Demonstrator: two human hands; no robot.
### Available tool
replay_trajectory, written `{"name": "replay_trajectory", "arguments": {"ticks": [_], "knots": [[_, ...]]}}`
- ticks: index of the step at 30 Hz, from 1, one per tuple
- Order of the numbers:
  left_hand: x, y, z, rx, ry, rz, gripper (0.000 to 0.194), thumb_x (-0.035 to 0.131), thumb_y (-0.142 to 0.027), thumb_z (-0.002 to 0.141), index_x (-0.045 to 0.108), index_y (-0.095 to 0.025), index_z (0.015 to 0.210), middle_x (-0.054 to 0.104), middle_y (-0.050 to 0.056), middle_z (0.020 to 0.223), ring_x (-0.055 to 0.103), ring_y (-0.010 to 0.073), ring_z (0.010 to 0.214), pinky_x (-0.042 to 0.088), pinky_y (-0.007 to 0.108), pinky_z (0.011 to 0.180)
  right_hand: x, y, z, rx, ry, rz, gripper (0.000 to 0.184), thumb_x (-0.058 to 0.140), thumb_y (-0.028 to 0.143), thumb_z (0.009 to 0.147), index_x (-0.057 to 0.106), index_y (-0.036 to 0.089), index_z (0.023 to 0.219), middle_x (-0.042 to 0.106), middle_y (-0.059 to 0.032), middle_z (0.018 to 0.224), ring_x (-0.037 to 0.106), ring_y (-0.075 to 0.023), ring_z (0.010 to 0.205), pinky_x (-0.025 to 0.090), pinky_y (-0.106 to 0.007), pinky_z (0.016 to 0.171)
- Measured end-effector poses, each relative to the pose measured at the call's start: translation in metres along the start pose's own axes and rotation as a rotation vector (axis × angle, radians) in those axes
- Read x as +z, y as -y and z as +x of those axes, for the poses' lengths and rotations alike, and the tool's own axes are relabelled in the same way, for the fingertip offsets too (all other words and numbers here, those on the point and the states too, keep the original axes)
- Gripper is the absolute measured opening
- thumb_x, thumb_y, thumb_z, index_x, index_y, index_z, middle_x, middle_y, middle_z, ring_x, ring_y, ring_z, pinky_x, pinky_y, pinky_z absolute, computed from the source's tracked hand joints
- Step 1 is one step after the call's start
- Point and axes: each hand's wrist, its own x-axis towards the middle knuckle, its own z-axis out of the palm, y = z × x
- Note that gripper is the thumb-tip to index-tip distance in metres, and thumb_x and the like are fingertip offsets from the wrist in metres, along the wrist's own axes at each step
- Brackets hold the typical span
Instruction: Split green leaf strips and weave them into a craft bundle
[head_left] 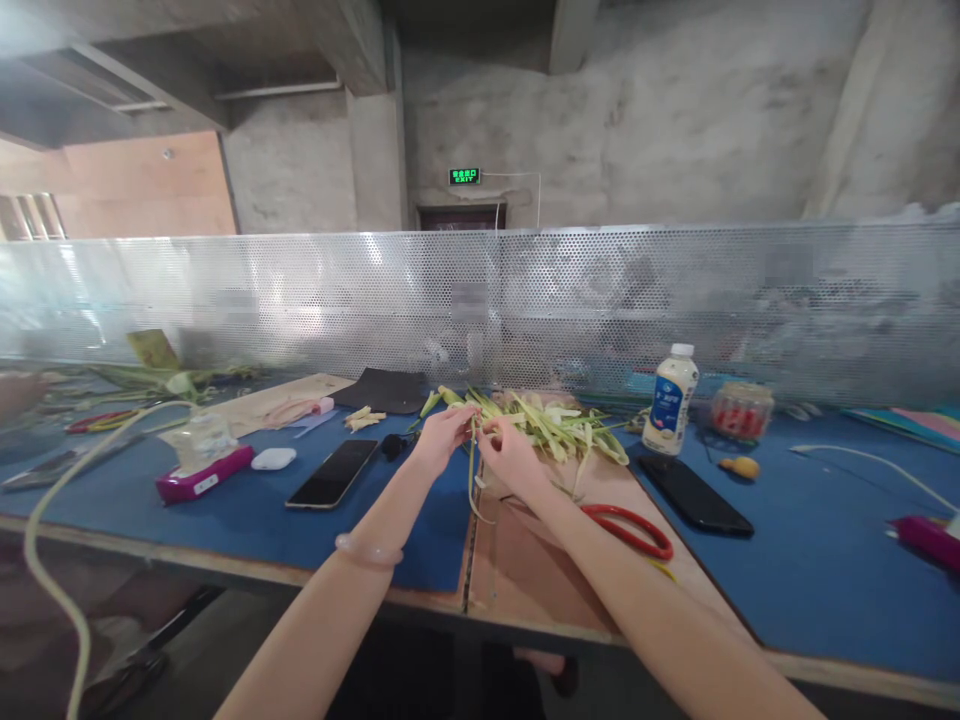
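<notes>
My left hand (441,436) and my right hand (510,455) meet over the table, both pinching a thin green leaf strip (472,478) that hangs down between them. Just beyond the hands lies a pile of green and pale leaf strips (551,420) on a brown board (525,570). A pale bangle (367,552) sits on my left wrist. Red-handled scissors (628,528) lie on the board right of my right forearm.
The blue table (810,560) carries two black phones (334,473) (694,494), a white bottle (670,400), a red-lidded jar (741,410), a pink tissue pack (202,472), a white earbud case (273,459). A perforated metal screen (600,290) runs along the back. A pale cable (52,540) hangs at left.
</notes>
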Motion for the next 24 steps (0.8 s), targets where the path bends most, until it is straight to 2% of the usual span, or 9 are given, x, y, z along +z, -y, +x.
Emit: {"name": "replay_trajectory", "arguments": {"ticks": [2,4,7,12,20,24], "knots": [[0.000,0.000,0.001,0.010,0.005,0.003,0.024,0.069,-0.029,0.065,0.067,-0.011,0.080,0.065,0.009,0.087,0.060,0.0143,0.074,0.047,0.026,0.072,0.002,0.002,-0.002,0.044,-0.076,-0.048,0.022,0.045,0.034,0.080,0.052,0.017,0.092,0.053,0.0020,0.054,0.051,-0.0144,0.053,0.030,-0.022,0.051],[0.000,0.000,0.001,0.021,0.005,0.011,0.026,0.069,-0.031,0.064,0.068,-0.011,0.080,0.065,0.009,0.086,0.060,0.0142,0.074,0.047,0.026,0.071,0.004,0.004,-0.004,0.053,-0.106,-0.084,0.025,0.046,0.039,0.080,0.052,0.018,0.091,0.054,0.0005,0.057,0.053,-0.0156,0.056,0.029,-0.022,0.051],[0.001,0.000,0.000,0.027,0.005,0.035,0.026,0.068,-0.033,0.064,0.068,-0.012,0.080,0.066,0.008,0.084,0.059,0.0134,0.070,0.047,0.023,0.064,0.007,0.003,-0.003,0.019,-0.064,-0.097,0.019,0.051,0.038,0.077,0.055,0.020,0.079,0.055,0.0005,0.058,0.053,-0.0148,0.057,0.028,-0.022,0.051],[0.002,-0.001,-0.002,0.023,0.020,0.076,0.029,0.069,-0.035,0.062,0.069,-0.011,0.078,0.065,0.007,0.075,0.058,0.0131,0.064,0.044,0.022,0.057,0.011,-0.003,0.000,-0.050,0.026,-0.058,0.016,0.049,0.029,0.078,0.054,0.019,0.066,0.051,0.0030,0.051,0.046,-0.0116,0.048,0.026,-0.022,0.048],[-0.001,0.001,0.001,0.026,-0.010,0.099,0.026,0.070,-0.033,0.061,0.070,-0.012,0.075,0.065,0.007,0.075,0.058,0.0137,0.067,0.044,0.022,0.057,0.012,-0.002,-0.003,-0.128,0.081,0.027,0.015,0.047,0.021,0.076,0.051,0.018,0.062,0.047,0.0050,0.049,0.043,-0.0099,0.046,0.028,-0.021,0.048],[-0.001,0.002,0.002,0.023,-0.014,0.107,0.027,0.069,-0.036,0.062,0.069,-0.013,0.077,0.065,0.007,0.077,0.058,0.0130,0.067,0.044,0.022,0.057,0.011,-0.002,-0.002,-0.084,0.049,0.052,0.018,0.047,0.029,0.078,0.052,0.019,0.064,0.053,0.0030,0.053,0.049,-0.0118,0.051,0.031,-0.021,0.051]]}}
